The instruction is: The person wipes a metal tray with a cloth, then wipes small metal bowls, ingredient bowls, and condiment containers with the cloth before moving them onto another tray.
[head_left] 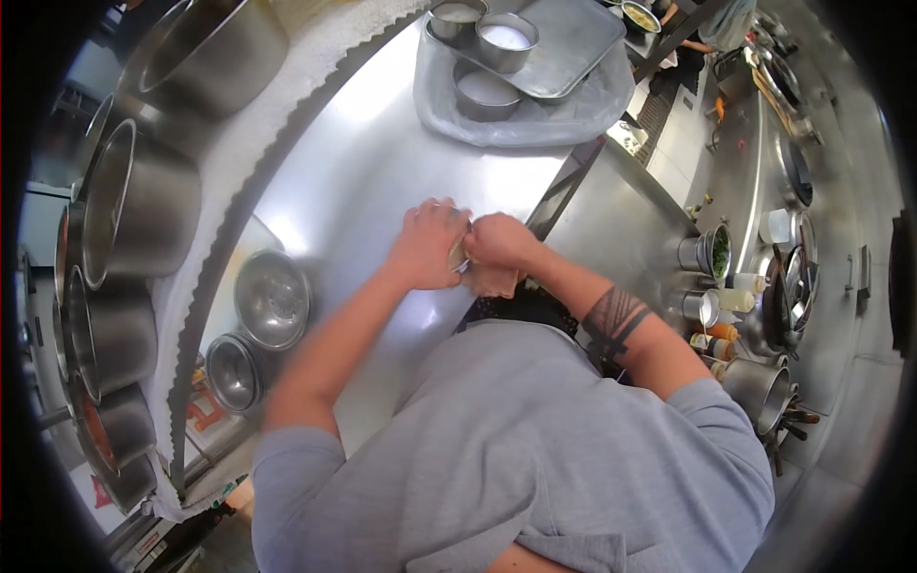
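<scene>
Over the steel counter (pixel 353 181), close to its front edge, my two hands meet in front of my body. My left hand (pixel 430 244) is wrapped round a small metal-rimmed container (pixel 459 254), with a beige patch showing between the hands. My right hand (pixel 502 240) is closed in a fist against the container's right side. What its fingers grip, if anything, is hidden. Just below the right hand shows a pinkish-beige, soft-looking thing (pixel 494 281); its kind cannot be made out.
Large steel pots (pixel 158 205) line a cloth-covered shelf on the left. Steel bowls (pixel 273 299) stand below it. Beyond my hands, a plastic-covered tray (pixel 573 119) bears small metal tubs (pixel 506 43) of white contents. Bottles (pixel 735 300) and pans stand at right; another person's arm (pixel 694 45) shows far back.
</scene>
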Demonstrator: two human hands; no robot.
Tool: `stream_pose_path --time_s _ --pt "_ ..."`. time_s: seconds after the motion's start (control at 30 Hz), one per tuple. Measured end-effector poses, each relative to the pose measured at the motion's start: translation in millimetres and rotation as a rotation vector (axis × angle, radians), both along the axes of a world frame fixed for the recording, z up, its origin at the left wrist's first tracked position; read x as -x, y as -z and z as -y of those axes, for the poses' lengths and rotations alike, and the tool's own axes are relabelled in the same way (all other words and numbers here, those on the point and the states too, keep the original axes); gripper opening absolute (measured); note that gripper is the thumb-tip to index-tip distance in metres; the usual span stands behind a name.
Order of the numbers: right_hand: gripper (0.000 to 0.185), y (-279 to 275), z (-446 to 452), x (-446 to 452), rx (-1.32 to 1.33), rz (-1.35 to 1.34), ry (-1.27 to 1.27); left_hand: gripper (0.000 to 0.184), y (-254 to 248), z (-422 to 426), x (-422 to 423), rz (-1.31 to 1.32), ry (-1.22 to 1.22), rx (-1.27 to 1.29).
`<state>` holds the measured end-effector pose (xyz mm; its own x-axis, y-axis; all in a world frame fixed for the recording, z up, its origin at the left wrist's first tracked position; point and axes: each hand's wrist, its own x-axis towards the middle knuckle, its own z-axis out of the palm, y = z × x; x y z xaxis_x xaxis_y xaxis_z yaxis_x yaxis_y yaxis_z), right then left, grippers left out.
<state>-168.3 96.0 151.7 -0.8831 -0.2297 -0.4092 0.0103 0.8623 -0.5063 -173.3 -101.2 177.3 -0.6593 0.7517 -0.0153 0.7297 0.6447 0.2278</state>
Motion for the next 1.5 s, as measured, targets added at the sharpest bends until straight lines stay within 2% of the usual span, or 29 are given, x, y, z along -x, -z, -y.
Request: stream_pose_path --time_s 0.07,0.13,0.2,0.27,0.33,0.37,0.4,0.47,0.5,0.53,0.6,0.63,0.67,0.73,0.8,0.87,0.9,0.93,1.0,1.03,1.07,1.13,1.17,1.23,1.27,1.33,1.4,1.47,1.5 --pt "0.041 -5.0 -4.8 17.6 -0.045 -0.141 -0.194 0.099 10.6 3.4 6.0 0.029 0.019 -0.054" --pt "0.039 3.0 6.8 2.5 0.020 -0.267 -0.126 0.099 16.4 0.4 12.2 0.049 0.041 -0.110" --pt "0.040 16.1 29.1 -33.8 0.169 -0.248 0.564 0.100 18.4 -9.6 2.8 0.048 -0.232 -0.134" --pt "0.039 34.0 20.1 -35.2 0.199 -0.164 0.531 0.099 26.5 -22.4 -8.5 -0.010 -0.323 -0.138" --pt "0.036 25.5 -0.3 -19.2 0.152 -0.088 0.173 0.098 26.9 -18.1 -19.5 -0.056 -0.404 -0.135" --pt "0.033 8.5 -11.0 -2.9 0.197 -0.060 -0.030 0.095 19.6 -14.0 -14.7 -0.031 -0.226 -0.059" --pt "0.033 9.5 -13.5 -2.1 0.188 -0.067 -0.017 0.092 15.6 -13.2 -11.3 -0.002 -0.054 0.012" --pt "0.032 15.1 -6.2 7.3 0.138 -0.239 -0.053 0.091 13.1 -10.5 1.9 0.045 -0.056 -0.040" --pt "0.031 0.7 11.3 -14.1 0.241 -0.249 0.275 0.090 11.3 -10.5 8.2 0.097 -0.061 -0.074" --pt "0.032 30.4 29.2 -29.0 0.274 -0.280 0.510 0.090 16.7 -14.1 9.0 0.083 -0.051 -0.077" --pt "0.031 11.9 27.9 -35.9 0.176 -0.113 0.492 0.094 37.0 -22.5 1.1 -0.148 -0.279 -0.110" --pt "0.028 9.9 14.7 -24.4 0.188 -0.112 0.317 0.103 33.6 -25.0 -2.6 -0.061 -0.311 -0.086" --pt "0.028 8.6 6.1 -14.1 0.189 -0.120 0.335 0.103 29.4 -21.3 -7.2 -0.067 -0.292 -0.086" --pt "0.027 -4.2 -9.5 5.3 0.153 -0.093 0.057 0.106 2.7 -16.8 -7.9 0.059 -0.138 0.009" --pt "0.027 -7.2 2.1 -11.9 0.168 -0.261 0.121 0.108 5.3 -17.2 -3.5 0.100 -0.145 -0.024" --pt "0.027 -18.4 19.7 -33.9 0.370 -0.338 0.507 0.111 7.2 -18.5 -1.1 0.148 -0.164 -0.038" --pt "0.034 32.3 19.4 -33.5 0.283 -0.262 0.568 0.110 8.0 -18.6 -4.0 0.127 -0.189 -0.077" --pt "0.034 34.5 15.8 -39.0 0.293 -0.257 0.559 0.110 8.3 -17.3 -7.6 0.105 -0.217 -0.115" --pt "0.040 30.9 -3.9 -46.6 0.564 -0.140 0.593 0.108 -2.9 -20.5 -12.7 0.153 -0.191 -0.161" --pt "0.040 -0.6 -5.2 -49.5 0.769 -0.060 0.744 0.106 -11.7 -23.3 -19.0 0.211 -0.150 -0.209" --pt "0.040 -4.1 -15.7 -47.4 0.772 -0.050 0.741 0.106 -26.0 -28.5 -23.7 0.216 -0.158 -0.204" --pt "0.034 -4.9 -45.3 -45.9 1.394 0.438 0.837 0.103 -61.8 -40.5 -26.1 0.253 0.045 -0.275" --pt "0.034 -6.9 -59.9 -43.2 1.403 0.443 0.835 0.103 -72.4 -45.3 -24.1 0.254 0.043 -0.266" --pt "0.027 -9.6 -83.2 -38.5 1.814 0.776 0.638 0.107 -89.3 -58.7 -17.0 0.311 0.138 -0.405" --pt "0.027 -8.2 -84.9 -38.0 1.822 0.775 0.638 0.107 -97.3 -68.8 -13.7 0.312 0.141 -0.398" --pt "0.030 -2.4 -87.5 -38.4 1.949 0.402 0.647 0.111 -109.9 -93.4 -7.7 0.427 0.147 -0.627" --pt "0.038 51.9 -74.2 -36.8 2.077 0.434 0.462 0.110 -118.4 -123.1 0.0 0.372 0.145 -0.633" --pt "0.039 35.7 -34.2 -39.7 1.789 -0.128 0.576 0.110 -118.1 -158.0 15.3 0.315 0.147 -0.641" --pt "0.039 20.8 -36.4 -40.5 1.708 -0.260 0.597 0.110 -114.0 -177.1 26.8 0.217 0.148 -0.628"
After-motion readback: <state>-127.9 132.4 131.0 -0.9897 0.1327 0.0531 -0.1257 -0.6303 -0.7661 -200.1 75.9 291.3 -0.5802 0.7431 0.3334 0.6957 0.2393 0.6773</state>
